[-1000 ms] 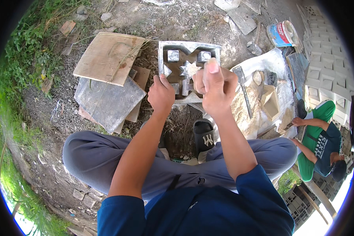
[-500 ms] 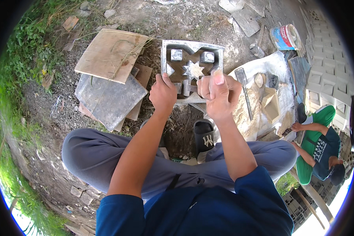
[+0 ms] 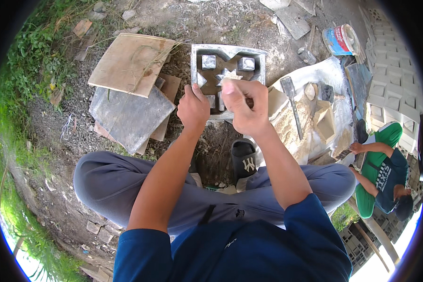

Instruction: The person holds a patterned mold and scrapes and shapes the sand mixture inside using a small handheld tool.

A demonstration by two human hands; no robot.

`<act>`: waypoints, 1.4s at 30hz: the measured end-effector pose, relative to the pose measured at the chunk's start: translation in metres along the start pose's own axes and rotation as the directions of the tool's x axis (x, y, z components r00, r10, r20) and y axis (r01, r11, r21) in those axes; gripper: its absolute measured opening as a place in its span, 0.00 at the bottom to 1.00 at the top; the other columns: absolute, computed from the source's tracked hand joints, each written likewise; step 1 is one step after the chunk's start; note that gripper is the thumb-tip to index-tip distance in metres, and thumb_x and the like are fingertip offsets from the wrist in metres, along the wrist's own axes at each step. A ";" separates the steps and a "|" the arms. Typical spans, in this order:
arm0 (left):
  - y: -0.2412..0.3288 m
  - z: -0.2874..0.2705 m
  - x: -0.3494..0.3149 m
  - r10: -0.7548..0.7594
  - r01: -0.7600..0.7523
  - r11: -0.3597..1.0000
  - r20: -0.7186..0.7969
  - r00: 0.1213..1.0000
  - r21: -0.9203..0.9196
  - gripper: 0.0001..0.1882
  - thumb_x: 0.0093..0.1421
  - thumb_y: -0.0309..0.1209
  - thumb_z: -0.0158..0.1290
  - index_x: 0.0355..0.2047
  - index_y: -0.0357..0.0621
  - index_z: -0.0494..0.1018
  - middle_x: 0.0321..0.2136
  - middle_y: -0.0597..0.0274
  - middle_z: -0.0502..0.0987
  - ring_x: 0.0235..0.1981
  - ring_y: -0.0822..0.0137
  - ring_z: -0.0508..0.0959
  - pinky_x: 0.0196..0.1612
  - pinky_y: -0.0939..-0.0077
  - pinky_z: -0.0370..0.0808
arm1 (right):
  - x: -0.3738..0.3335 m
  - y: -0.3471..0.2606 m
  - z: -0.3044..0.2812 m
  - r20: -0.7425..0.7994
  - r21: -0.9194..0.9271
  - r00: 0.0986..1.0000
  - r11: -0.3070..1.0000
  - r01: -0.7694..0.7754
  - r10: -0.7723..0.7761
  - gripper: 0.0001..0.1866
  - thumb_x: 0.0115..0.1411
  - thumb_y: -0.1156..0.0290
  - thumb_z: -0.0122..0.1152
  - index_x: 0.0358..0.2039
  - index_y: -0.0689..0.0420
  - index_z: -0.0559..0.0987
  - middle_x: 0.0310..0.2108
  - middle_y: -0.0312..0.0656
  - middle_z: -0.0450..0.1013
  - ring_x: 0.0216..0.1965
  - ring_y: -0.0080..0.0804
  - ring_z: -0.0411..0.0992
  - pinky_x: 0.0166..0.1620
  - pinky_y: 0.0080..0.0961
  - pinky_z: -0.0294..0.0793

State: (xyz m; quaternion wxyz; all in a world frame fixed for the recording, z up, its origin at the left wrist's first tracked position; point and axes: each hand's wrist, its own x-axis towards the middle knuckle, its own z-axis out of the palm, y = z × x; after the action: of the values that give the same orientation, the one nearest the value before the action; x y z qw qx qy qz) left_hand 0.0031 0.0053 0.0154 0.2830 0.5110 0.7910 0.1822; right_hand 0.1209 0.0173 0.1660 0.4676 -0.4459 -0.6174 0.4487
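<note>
A square grey metal mould [image 3: 262, 75] lies on the ground in front of me, with block shapes and a star [image 3: 225, 75] inside it. My left hand [image 3: 192, 109] is closed on the mould's left rim near its close corner. Over the mould's near right part is my right hand [image 3: 250, 105], in a fist with the thumb uppermost. Whatever it may hold is hidden behind the fingers. This fist covers part of the star and the near blocks.
Plywood [image 3: 127, 66] and a grey slab [image 3: 129, 113] are piled at left. To the right, a white sack [image 3: 329, 77] bears sandy powder [image 3: 301, 124], a dark flat-ended tool [image 3: 293, 108] and a cut-open carton [image 3: 324, 123]. A paint bucket [image 3: 338, 41] stands beyond; a co-worker [image 3: 380, 169] sits far right.
My right fist has moved left and slightly away from me, now in front of the star. My left hand stays on the mould's rim.
</note>
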 end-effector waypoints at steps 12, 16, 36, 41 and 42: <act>0.006 -0.003 0.002 -0.020 0.021 1.000 -0.020 1.000 0.007 0.22 0.74 0.45 0.36 0.38 0.40 0.71 0.27 0.38 0.80 0.32 0.33 0.81 0.34 0.39 0.76 | -0.003 0.014 -0.008 -0.105 0.434 0.993 0.901 -0.001 0.051 0.30 0.74 0.59 0.52 0.14 0.58 0.63 0.12 0.32 0.58 0.15 0.18 0.51 0.20 0.24 0.49; 0.003 -0.005 0.000 -0.005 0.005 1.000 -0.029 1.000 0.005 0.22 0.74 0.46 0.35 0.37 0.40 0.71 0.27 0.38 0.80 0.32 0.33 0.80 0.34 0.39 0.76 | 0.002 0.007 -0.003 -0.096 0.187 0.994 0.982 -0.029 0.048 0.31 0.75 0.57 0.52 0.14 0.58 0.63 0.12 0.32 0.59 0.15 0.18 0.52 0.20 0.24 0.50; 0.006 -0.003 0.002 -0.010 0.010 1.000 -0.015 1.000 0.006 0.23 0.74 0.46 0.34 0.38 0.40 0.71 0.28 0.38 0.81 0.33 0.33 0.80 0.34 0.38 0.76 | -0.002 -0.036 -0.010 -0.465 0.156 0.872 0.984 -0.087 0.151 0.31 0.74 0.57 0.53 0.14 0.57 0.63 0.12 0.32 0.58 0.16 0.18 0.55 0.20 0.23 0.49; 0.004 -0.003 0.004 -0.048 0.049 0.999 -0.024 0.999 0.023 0.22 0.74 0.46 0.35 0.39 0.40 0.71 0.29 0.39 0.81 0.32 0.33 0.81 0.34 0.39 0.76 | -0.013 0.000 0.007 -0.286 -0.149 0.957 0.985 -0.089 0.043 0.27 0.76 0.58 0.48 0.19 0.58 0.68 0.15 0.29 0.61 0.17 0.14 0.56 0.21 0.21 0.54; 0.005 -0.001 0.002 -0.028 0.028 0.999 -0.019 0.999 0.018 0.22 0.74 0.46 0.35 0.39 0.40 0.71 0.29 0.38 0.81 0.32 0.33 0.81 0.34 0.39 0.76 | -0.013 -0.005 0.005 -0.272 -0.141 0.961 0.986 -0.085 0.044 0.27 0.76 0.58 0.48 0.19 0.58 0.68 0.15 0.29 0.61 0.17 0.14 0.56 0.21 0.21 0.54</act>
State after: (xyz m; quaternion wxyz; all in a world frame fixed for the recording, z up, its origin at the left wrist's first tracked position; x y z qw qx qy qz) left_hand 0.0050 0.0093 0.0186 0.2735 0.5008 0.8022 0.1757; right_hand 0.1173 0.0029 0.1679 0.4968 -0.5567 -0.5658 0.3510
